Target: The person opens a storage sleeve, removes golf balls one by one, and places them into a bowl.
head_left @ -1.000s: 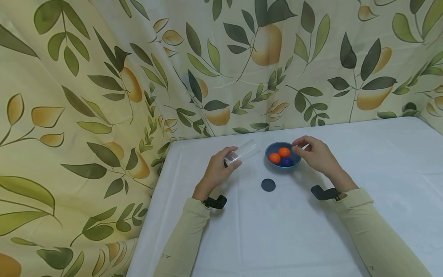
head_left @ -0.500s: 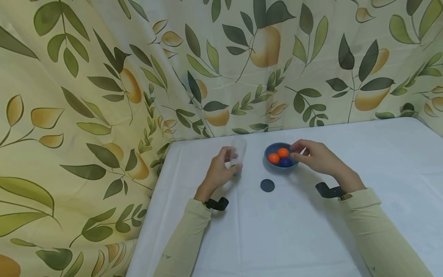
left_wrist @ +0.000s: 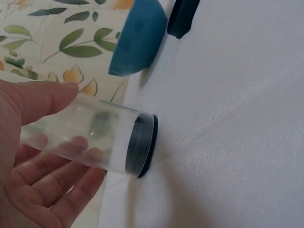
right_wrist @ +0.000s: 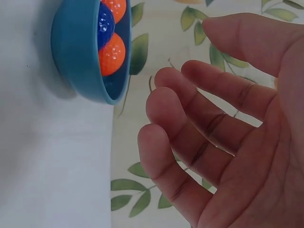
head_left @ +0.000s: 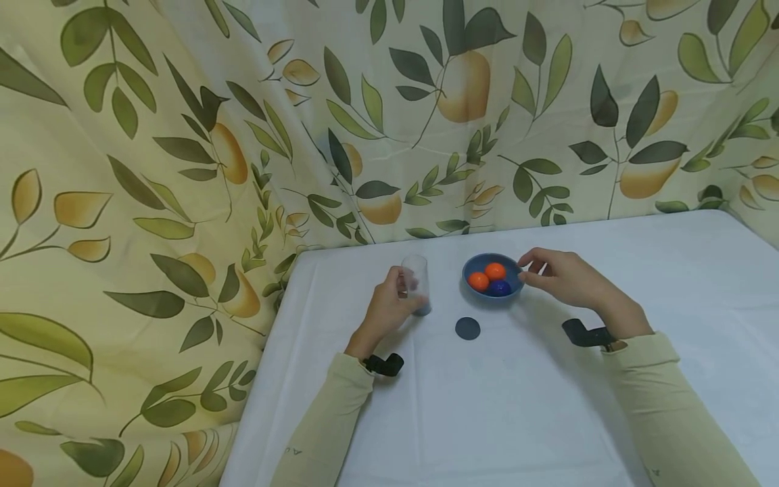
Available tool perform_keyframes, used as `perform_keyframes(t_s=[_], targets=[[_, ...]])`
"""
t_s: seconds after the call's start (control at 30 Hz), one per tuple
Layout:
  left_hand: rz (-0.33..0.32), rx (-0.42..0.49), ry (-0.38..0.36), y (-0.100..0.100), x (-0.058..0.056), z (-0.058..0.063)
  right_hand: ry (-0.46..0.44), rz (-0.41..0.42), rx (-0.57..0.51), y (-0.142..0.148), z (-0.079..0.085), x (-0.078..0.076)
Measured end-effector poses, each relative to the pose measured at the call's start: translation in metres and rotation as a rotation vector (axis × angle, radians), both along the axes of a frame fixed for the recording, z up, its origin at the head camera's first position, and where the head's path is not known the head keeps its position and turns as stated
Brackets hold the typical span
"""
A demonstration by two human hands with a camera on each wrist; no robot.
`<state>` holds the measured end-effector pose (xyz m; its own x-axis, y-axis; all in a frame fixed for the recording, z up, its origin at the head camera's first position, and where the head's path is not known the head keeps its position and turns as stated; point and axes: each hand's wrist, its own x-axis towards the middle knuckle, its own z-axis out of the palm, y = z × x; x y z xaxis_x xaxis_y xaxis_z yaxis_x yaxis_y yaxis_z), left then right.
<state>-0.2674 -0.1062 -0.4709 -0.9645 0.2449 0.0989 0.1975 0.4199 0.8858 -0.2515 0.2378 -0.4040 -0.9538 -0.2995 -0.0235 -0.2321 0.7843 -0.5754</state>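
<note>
A clear cylindrical tube point(head_left: 416, 274) with a dark cap on its lower end stands upright in the head view. My left hand point(head_left: 389, 302) grips it around the side, thumb on one face and fingers on the other. The left wrist view puts the tube's dark cap point(left_wrist: 141, 145) at the white cloth; whether it fully touches is unclear. To the right is a blue bowl point(head_left: 467, 287) holding two orange balls point(head_left: 496, 271) and a dark blue ball point(head_left: 500, 289). My right hand point(head_left: 562, 279) hovers by the bowl's right rim, fingers loosely bent, holding nothing.
A flat dark round cap point(head_left: 467, 329) lies on the white-covered table point(head_left: 505, 406) in front of the bowl. Behind the table and to its left hangs a leaf-and-fruit patterned curtain point(head_left: 243, 203).
The tube, tilted to the right a second ago, is now upright and lower in my left hand. My right hand has drawn slightly right, away from over the bowl's rim.
</note>
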Motion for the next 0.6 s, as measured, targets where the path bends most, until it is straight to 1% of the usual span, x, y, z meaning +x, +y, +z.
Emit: perform_keyframes(t_s=[0.17, 0.3, 0.47, 0.53, 0.6], targets=[[-0.014, -0.046, -0.035, -0.001, -0.004, -0.004, 0.003, -0.002, 0.011, 0.004, 0.0, -0.002], [-0.06, -0.13, -0.048, -0.007, -0.006, -0.002, 0.002, -0.004, 0.013, 0.004, 0.001, -0.003], [-0.126, -0.266, -0.077, -0.017, -0.006, 0.003, -0.005, -0.006, 0.016, 0.007, 0.0, -0.001], [-0.134, -0.335, -0.075, -0.022, -0.005, 0.006, -0.004, -0.01, 0.019, 0.008, -0.001, -0.001], [-0.127, -0.416, -0.064, -0.028, -0.005, 0.01, 0.009, -0.019, 0.017, 0.01, -0.002, 0.0]])
